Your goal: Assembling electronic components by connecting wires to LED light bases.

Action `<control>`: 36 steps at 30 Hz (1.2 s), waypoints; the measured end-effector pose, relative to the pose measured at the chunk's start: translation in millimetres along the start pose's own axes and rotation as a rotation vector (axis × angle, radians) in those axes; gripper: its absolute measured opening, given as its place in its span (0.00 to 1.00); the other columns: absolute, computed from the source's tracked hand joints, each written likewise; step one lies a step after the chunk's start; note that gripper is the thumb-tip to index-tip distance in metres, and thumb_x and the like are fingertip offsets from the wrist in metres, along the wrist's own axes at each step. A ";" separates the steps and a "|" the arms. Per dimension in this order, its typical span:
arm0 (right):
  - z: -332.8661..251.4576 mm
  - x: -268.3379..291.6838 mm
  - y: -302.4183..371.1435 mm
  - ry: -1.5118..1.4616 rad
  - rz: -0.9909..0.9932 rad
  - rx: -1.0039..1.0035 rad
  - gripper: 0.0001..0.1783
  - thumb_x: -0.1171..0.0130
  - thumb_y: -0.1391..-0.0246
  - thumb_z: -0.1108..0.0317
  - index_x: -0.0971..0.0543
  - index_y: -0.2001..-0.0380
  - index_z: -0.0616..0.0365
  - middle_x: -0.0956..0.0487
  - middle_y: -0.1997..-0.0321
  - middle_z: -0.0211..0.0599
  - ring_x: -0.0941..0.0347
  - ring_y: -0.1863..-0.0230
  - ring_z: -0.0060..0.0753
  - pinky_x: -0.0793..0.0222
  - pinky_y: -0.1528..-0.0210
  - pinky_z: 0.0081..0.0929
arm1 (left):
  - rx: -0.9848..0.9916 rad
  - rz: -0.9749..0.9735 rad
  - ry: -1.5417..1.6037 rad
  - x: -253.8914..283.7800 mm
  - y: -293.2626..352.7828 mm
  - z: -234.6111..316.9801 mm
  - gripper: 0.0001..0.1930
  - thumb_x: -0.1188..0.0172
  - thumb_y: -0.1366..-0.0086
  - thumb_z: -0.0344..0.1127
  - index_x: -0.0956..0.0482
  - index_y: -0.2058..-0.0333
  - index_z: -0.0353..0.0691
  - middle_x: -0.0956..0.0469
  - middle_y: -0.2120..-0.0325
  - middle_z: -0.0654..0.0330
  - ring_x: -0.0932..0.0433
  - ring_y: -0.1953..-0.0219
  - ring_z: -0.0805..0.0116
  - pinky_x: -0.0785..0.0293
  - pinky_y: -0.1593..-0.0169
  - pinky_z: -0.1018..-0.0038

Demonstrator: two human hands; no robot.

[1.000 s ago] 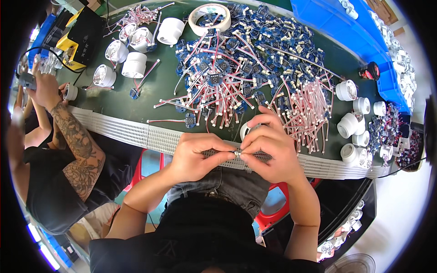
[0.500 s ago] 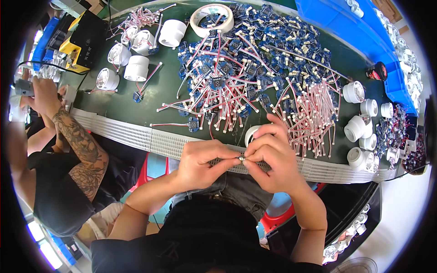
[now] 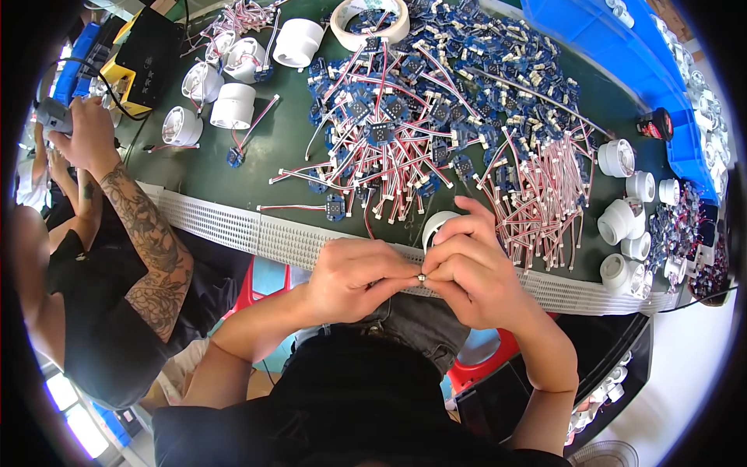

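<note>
My left hand [image 3: 354, 280] and my right hand [image 3: 476, 268] meet fingertip to fingertip over the table's front edge. Both are closed in a pinch on one tiny piece [image 3: 421, 278] with a pale, shiny spot. Most of it is hidden by the fingers, so its kind cannot be made out. Just behind my right hand stands a white round housing [image 3: 438, 226], partly covered by the fingers. Beyond my hands lies a heap of red-and-white cables with small white plugs [image 3: 389, 175], mixed with blue circuit boards [image 3: 513, 86]. A single board with a cable [image 3: 334, 207] lies nearer my left hand.
A perforated grey strip [image 3: 210, 222] runs along the table's front edge. A tape roll [image 3: 336, 25] sits at the back. White housings [image 3: 232, 107] stand left, others [image 3: 616, 221] right, beside blue bins [image 3: 689, 148]. At left, a co-worker's hand [image 3: 93, 136] holds a grey tool.
My pinched hands have shifted slightly right and down, still together on the tiny piece. The whole view has tilted a little. The co-worker's hand at left has moved up and right with the tool.
</note>
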State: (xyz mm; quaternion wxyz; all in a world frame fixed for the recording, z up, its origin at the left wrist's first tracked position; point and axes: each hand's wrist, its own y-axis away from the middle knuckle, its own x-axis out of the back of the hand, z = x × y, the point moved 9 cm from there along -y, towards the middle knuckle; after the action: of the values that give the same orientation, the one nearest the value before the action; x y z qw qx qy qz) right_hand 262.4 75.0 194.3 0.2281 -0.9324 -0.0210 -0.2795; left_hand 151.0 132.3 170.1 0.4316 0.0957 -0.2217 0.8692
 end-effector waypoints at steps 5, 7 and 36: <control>1.6 1.3 1.5 0.008 -0.034 0.003 0.09 0.31 0.58 0.71 0.24 0.77 0.54 0.21 0.67 0.26 0.29 0.55 0.38 0.45 0.35 0.58 | -0.035 -0.049 -0.011 -2.9 -2.6 3.4 0.06 0.30 0.48 0.26 0.16 0.70 0.37 0.19 0.75 0.57 0.18 0.74 0.62 0.24 0.72 0.73; 4.1 4.7 2.7 -0.026 -0.024 -0.022 0.09 0.29 0.58 0.68 0.21 0.76 0.53 0.20 0.67 0.24 0.29 0.53 0.38 0.45 0.35 0.57 | -0.005 -0.067 0.021 -2.5 -2.6 1.2 0.06 0.30 0.48 0.26 0.16 0.70 0.37 0.18 0.74 0.57 0.18 0.74 0.62 0.24 0.72 0.73; 19.3 0.1 -6.8 -0.113 -0.125 -0.088 0.08 0.27 0.60 0.60 0.16 0.77 0.47 0.19 0.66 0.16 0.33 0.43 0.39 0.53 0.31 0.53 | 0.122 -0.142 0.195 -5.1 -4.4 -10.7 0.05 0.30 0.46 0.28 0.16 0.70 0.39 0.18 0.74 0.58 0.18 0.73 0.62 0.24 0.71 0.73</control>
State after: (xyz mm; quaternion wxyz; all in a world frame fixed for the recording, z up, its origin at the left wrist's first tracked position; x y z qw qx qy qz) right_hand 271.2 89.5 182.9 0.1676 -0.9527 -0.0798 -0.2407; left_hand 157.9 136.0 160.2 0.5047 0.0524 -0.1181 0.8535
